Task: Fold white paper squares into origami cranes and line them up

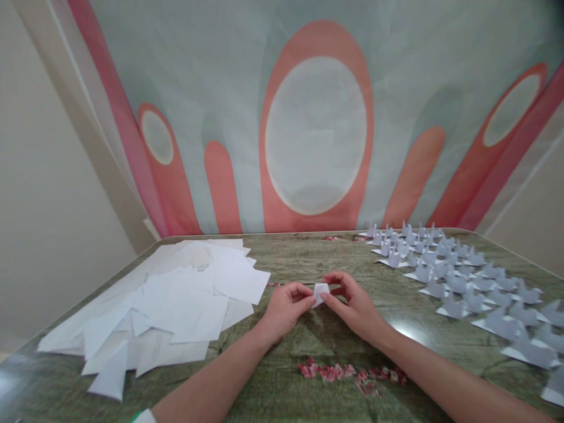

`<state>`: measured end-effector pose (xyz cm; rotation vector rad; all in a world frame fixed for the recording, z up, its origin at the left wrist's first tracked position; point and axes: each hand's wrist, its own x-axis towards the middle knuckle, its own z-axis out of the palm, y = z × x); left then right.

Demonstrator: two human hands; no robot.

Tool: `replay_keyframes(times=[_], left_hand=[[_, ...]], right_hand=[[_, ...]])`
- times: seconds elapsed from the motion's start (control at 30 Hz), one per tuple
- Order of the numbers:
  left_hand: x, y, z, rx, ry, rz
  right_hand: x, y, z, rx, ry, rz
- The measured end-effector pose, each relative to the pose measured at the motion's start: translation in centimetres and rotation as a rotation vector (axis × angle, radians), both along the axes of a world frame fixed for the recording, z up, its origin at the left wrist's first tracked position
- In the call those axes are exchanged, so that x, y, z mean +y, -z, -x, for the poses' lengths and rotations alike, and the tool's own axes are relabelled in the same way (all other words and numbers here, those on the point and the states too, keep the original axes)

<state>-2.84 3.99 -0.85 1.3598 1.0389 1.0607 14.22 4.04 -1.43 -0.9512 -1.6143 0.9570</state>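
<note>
A small folded piece of white paper is held up just above the middle of the table, between both hands. My left hand pinches its lower left edge between thumb and fingers. On the other side, my right hand grips it with the thumb in front and the fingers curled behind. The fingers partly cover the paper's lower corners, and its back is hidden from me.
A spread-out pile of white paper sheets covers the table's left side. Rows of several folded white paper birds stand along the right. The wood-patterned table bears printed pink flowers. A grey-and-coral backdrop rises behind it.
</note>
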Motion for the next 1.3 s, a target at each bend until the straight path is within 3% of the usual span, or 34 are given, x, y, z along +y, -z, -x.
replay_keyframes(times=[0.13, 0.4, 0.9, 1.3], left_hand=[[0.1, 0.1, 0.0, -0.071, -0.019, 0.052], [-0.2, -0.3, -0.3, 0.035, 0.011, -0.01], [-0.9, -0.4, 0.0, 0.261, -0.03, -0.305], [-0.4, -0.1, -0.2, 0.254, -0.044, -0.224]], right_hand=[[0.3, 0.3, -0.1, -0.068, -0.039, 0.044], [0.3, 0.1, -0.1, -0.139, -0.093, 0.032], [-0.1, -0.2, -0.3, -0.34, -0.179, -0.032], [0.4, -0.2, -0.3, -0.248, -0.133, 0.044]])
